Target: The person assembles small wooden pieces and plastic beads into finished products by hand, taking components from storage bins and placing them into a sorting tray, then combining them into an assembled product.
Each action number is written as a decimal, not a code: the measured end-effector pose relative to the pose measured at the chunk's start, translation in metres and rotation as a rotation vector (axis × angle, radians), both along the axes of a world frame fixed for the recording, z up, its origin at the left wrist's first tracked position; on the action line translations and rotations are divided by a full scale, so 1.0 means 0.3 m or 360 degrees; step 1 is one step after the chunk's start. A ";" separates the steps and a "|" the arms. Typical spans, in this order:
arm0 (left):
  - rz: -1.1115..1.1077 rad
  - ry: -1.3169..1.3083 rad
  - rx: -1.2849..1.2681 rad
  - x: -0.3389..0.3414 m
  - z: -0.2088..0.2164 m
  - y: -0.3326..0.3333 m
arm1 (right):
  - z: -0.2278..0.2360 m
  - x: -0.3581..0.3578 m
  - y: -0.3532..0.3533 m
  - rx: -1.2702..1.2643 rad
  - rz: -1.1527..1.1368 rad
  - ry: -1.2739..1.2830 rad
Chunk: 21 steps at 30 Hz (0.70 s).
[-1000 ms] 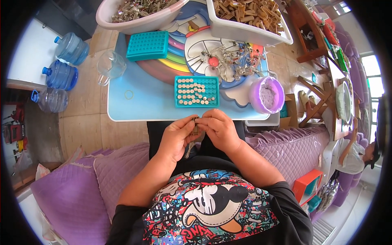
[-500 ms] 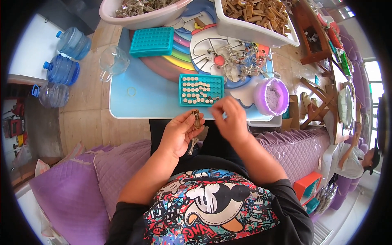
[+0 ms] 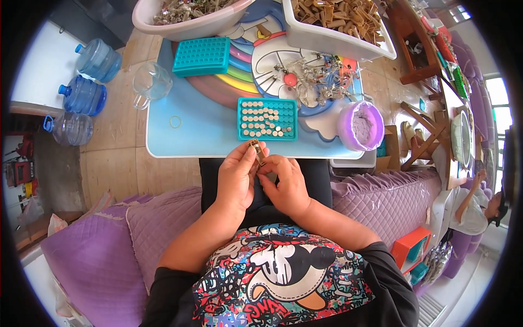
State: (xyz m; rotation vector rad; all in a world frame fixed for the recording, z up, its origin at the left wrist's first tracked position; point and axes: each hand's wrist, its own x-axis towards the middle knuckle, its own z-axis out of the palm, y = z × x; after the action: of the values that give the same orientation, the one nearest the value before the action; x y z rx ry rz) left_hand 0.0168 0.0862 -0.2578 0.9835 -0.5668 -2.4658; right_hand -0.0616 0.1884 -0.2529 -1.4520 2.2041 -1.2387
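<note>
My left hand (image 3: 235,173) pinches a small, narrow amber-brown battery case (image 3: 256,147) between thumb and fingers, just off the table's near edge. My right hand (image 3: 286,184) is closed at the lower end of the same case, its fingertips meeting it; whether they also hold a button cell is hidden. Beyond my hands lies a teal tray (image 3: 295,119) with round pockets. Silvery button cells (image 3: 260,118) sit in rows over much of it, a few of them loose near its front right corner.
A purple tub (image 3: 379,128) of pale grey bits stands right of the tray. Tangled wired pieces (image 3: 321,79) lie behind. Stacked teal trays (image 3: 201,56), a glass jug (image 3: 151,82), a pink basin (image 3: 143,22) and a white bin (image 3: 338,44) of brown pieces surround the area.
My right hand has come from beside the tray down and left to the battery case. The case is tilted more, and the wire bundle below it is now hidden.
</note>
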 end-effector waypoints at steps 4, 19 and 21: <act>-0.0019 -0.0032 -0.0021 0.012 0.002 -0.013 | 0.015 -0.010 0.036 -0.0038 0.0123 -0.0561; -0.0164 -0.0074 0.0053 0.027 0.039 -0.015 | 0.018 -0.062 0.037 0.0069 0.0280 -0.0370; -0.0173 -0.0090 0.0033 0.029 0.040 -0.014 | 0.024 -0.066 0.033 0.0103 0.0326 -0.0129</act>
State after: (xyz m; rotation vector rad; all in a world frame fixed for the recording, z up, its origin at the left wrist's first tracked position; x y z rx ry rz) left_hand 0.0255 0.0819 -0.2458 1.0593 -0.6297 -2.5507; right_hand -0.0816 0.1982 -0.2456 -1.5292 1.9684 -1.1272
